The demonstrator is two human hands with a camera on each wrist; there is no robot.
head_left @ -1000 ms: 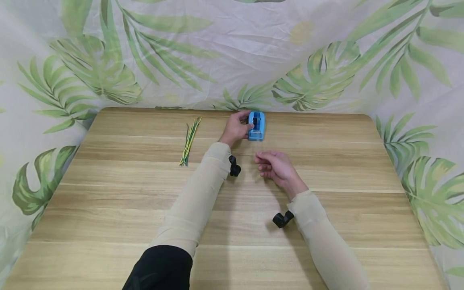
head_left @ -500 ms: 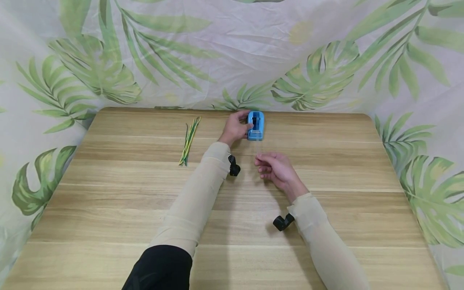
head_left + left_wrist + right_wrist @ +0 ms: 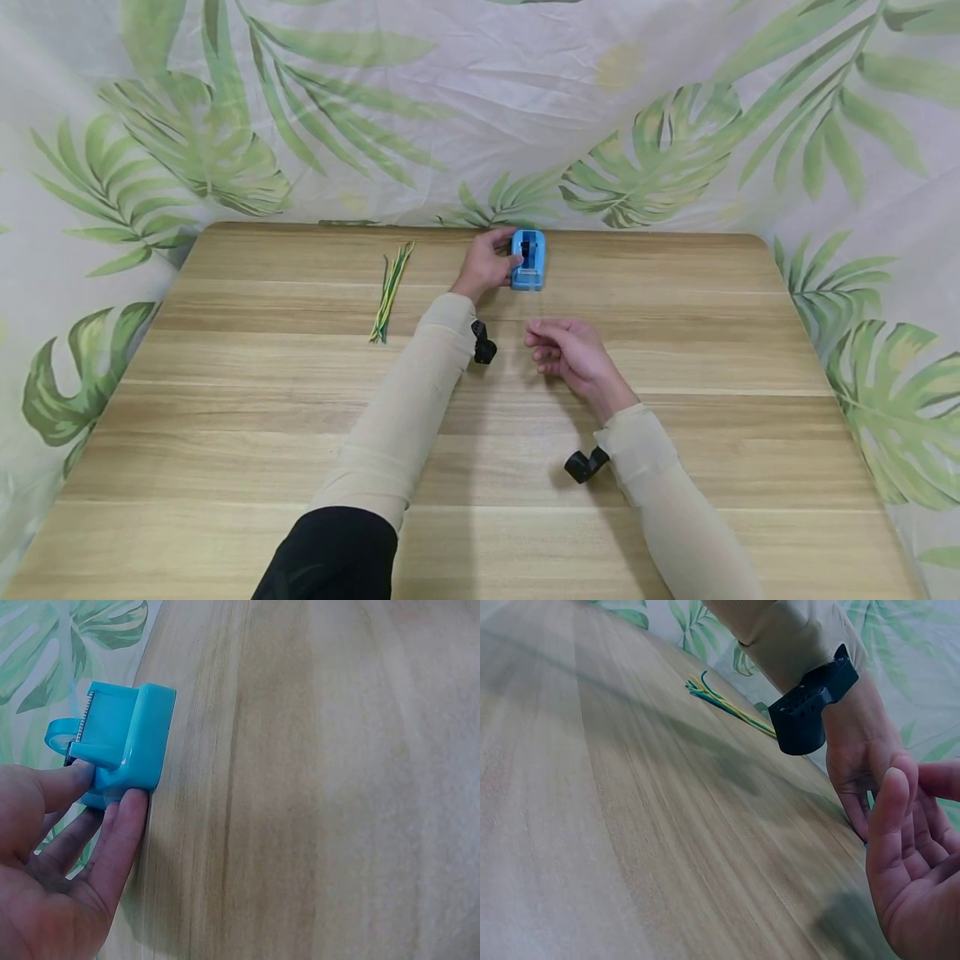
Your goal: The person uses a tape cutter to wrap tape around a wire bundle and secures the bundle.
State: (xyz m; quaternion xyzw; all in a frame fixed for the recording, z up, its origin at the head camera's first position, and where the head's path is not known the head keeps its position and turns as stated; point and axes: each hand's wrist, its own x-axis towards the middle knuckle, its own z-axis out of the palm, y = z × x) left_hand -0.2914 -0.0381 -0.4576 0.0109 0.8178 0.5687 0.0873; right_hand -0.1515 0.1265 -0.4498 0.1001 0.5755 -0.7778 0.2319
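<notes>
Head view has a person working at the far edge of a wood-grain table (image 3: 247,433), a bit right of the middle. Left hand (image 3: 487,265) is on the left side of a blue tape dispenser (image 3: 528,262), thumb and fingers clamped on the body, so it's a proper grip. Dispenser sits right by the far edge, cutter end facing the near side.

Right hand (image 3: 573,350) is just nearer than that, thumb and index finger pinched together on the near end of a clear tape strip (image 3: 533,305); its other fingers are loosely curled. That strip is super faint, but it runs from the dispenser to the fingertips.

Left wrist view gets you the serrated cutter (image 3: 86,712) up close, plus a blue ring (image 3: 60,736) poking out behind it. Right wrist view is no help with the tape, can't make it out there.

Off to the left, well apart from both hands, lies a bundle of yellow and green twist ties (image 3: 391,293). Cream sleeves (image 3: 401,408) cover both forearms, with a leaf-print cloth (image 3: 510,108) hanging behind the table.
</notes>
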